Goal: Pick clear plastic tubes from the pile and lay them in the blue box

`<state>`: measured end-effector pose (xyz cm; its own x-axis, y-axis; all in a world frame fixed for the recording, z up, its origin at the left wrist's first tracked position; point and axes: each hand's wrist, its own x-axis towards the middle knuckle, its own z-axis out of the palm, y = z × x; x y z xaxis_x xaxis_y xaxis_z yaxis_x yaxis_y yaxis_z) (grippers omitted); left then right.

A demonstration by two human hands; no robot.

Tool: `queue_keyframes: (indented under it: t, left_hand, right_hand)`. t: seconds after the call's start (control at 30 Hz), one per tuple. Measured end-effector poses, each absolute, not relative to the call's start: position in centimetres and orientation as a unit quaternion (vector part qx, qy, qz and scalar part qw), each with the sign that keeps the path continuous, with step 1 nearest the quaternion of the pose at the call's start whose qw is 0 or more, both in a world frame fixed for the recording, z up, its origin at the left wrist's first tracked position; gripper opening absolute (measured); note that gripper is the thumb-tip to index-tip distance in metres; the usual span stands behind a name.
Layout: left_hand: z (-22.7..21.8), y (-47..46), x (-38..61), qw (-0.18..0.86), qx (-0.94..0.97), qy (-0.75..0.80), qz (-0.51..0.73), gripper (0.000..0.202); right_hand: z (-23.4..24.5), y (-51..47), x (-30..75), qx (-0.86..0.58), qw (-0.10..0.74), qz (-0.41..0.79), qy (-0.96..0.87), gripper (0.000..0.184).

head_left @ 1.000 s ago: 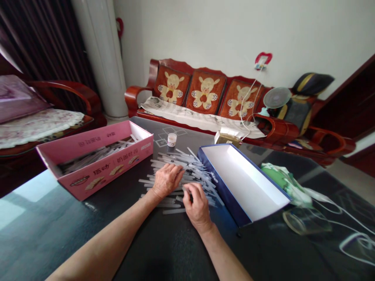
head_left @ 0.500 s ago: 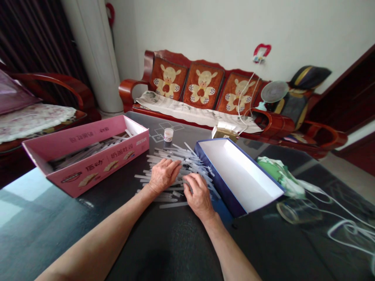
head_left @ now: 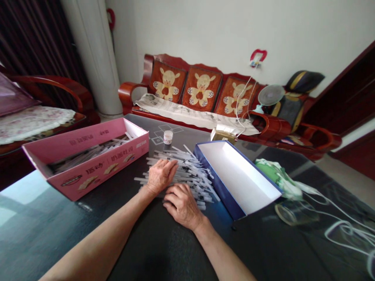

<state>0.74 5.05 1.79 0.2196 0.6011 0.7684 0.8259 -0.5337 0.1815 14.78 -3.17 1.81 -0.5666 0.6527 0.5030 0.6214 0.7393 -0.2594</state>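
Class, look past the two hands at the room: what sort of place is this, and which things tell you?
Most likely a living room in a home: a wooden sofa with cartoon-animal cushions, a dark curtain, and a glossy table before the sofa.

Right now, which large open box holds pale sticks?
The pink box, on the left: sticks lie inside it, whereas the blue box shows only white interior.
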Motion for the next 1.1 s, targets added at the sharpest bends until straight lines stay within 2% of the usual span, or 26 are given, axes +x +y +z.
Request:
queue_keyframes:
  t: [0.5,0.67,0.77,0.87,1.1]
  left_hand:
    - [1.7,5.0,0.8,0.142,-0.789,-0.444,-0.4,0.021]
    - [1.8,4.9,0.9,0.141,-0.794,-0.439,-0.395,0.022]
    - [2.0,4.7,1.1,0.14,-0.801,-0.431,-0.391,0.022]
    - [2.2,4.5,1.2,0.143,-0.804,-0.426,-0.388,0.022]
    - [2.8,3.2,2.2,0.157,-0.806,-0.425,-0.381,0.02]
  right_hand:
    - [1.8,-0.7,16.0,-0.342,0.295,0.006,-0.892,0.004]
    - [1.8,-1.1,16.5,-0.323,0.306,0.002,-0.895,0.015]
    - [1.7,-1.6,16.7,-0.32,0.294,-0.003,-0.9,0.007]
    - [1.7,-1.9,16.6,-0.327,0.291,-0.005,-0.899,0.007]
    - [2.8,-3.4,18.3,-0.373,0.343,-0.007,-0.862,0.012]
